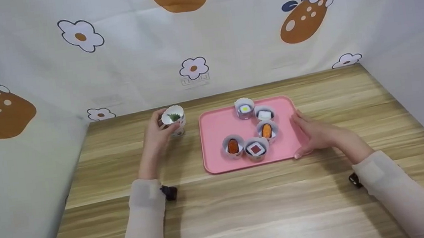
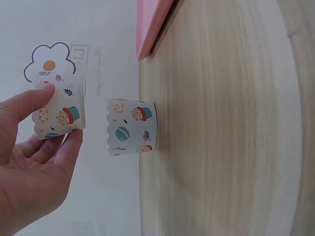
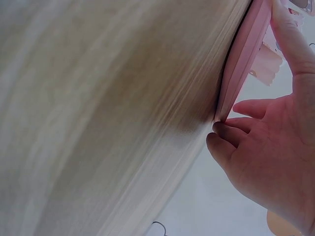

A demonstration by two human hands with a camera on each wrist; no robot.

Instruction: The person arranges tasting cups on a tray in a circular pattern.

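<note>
My left hand [image 1: 156,136] pinches a white paper baking cup [image 1: 173,115] between thumb and fingers, with a green leafy piece inside. In the left wrist view this held cup [image 2: 59,105] shows printed cupcakes and a scalloped rim. It is raised above a second printed cup [image 2: 132,127] that stands on the table. My right hand [image 1: 317,132] holds the right side of a pink tray [image 1: 212,125], thumb at the front edge and fingers at the side. In the right wrist view its fingertips touch the tray's rim [image 3: 241,64].
Several paper cups stand on the tray, holding sushi-shaped pieces: an orange-topped one [image 1: 266,131], a red-topped one [image 1: 233,146], a square roll [image 1: 256,149], a white one [image 1: 264,115] and a yellow-centred one [image 1: 245,109]. A printed curtain [image 1: 132,64] hangs behind the wooden table [image 1: 231,209].
</note>
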